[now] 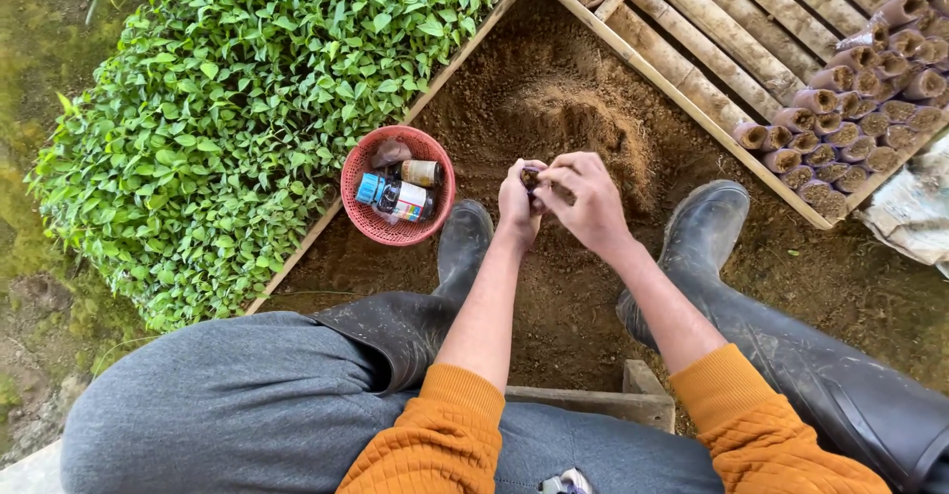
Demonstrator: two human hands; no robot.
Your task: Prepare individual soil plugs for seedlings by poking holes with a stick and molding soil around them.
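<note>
Two hands meet above the soil mound [583, 123]: left hand [518, 197] fingers clench a small dark pot [531, 177], right hand [591, 200] fingers pinch its rim. It looks light, soft, easily crushed; best held round its sides.

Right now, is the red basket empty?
No. The red basket holds several small bottles, and it sits on the soil beside the seedling tray.

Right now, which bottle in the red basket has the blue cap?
The white bottle lying nearest the basket's front, with a colourful label; the amber bottle behind it has none.
</note>
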